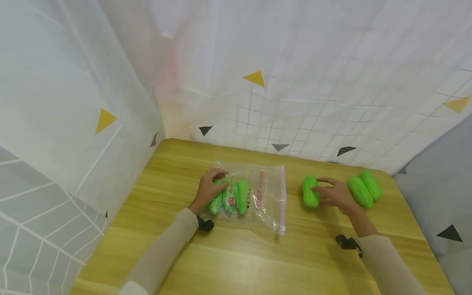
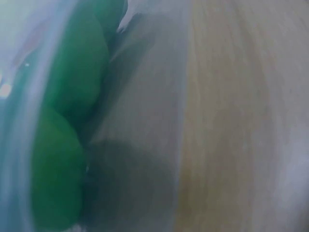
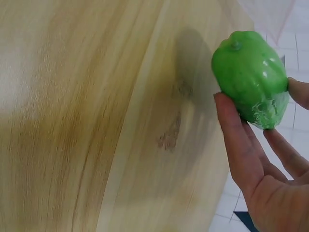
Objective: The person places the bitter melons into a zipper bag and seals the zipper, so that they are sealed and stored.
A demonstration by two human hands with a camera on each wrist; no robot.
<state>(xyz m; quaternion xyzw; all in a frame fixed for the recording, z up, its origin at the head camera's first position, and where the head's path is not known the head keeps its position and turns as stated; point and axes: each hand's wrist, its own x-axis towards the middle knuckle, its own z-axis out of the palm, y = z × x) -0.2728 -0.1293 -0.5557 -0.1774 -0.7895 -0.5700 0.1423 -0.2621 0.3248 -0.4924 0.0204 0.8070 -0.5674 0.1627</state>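
A clear zip bag (image 1: 271, 192) with red print and a pink zip edge lies flat on the table. Inside it, side by side, are three green lobed vegetable-shaped pieces (image 1: 242, 197). My left hand (image 1: 208, 189) rests on the bag's left end, over the leftmost piece; its fingertips are partly hidden. The left wrist view shows blurred green pieces (image 2: 77, 63) behind the film, but no hand. To the bag's right, my right hand (image 1: 337, 196) grips another green vegetable-shaped piece (image 3: 251, 72) between thumb and fingers. Its shadow falls on the table apart from it.
Two more green pieces (image 1: 361, 191) lie together at the table's right, beyond my right hand. The wooden table (image 1: 236, 258) meets white-covered walls (image 1: 313, 61) at the back and sides. Dark wrist-worn devices (image 1: 346, 242) sit at both wrists.
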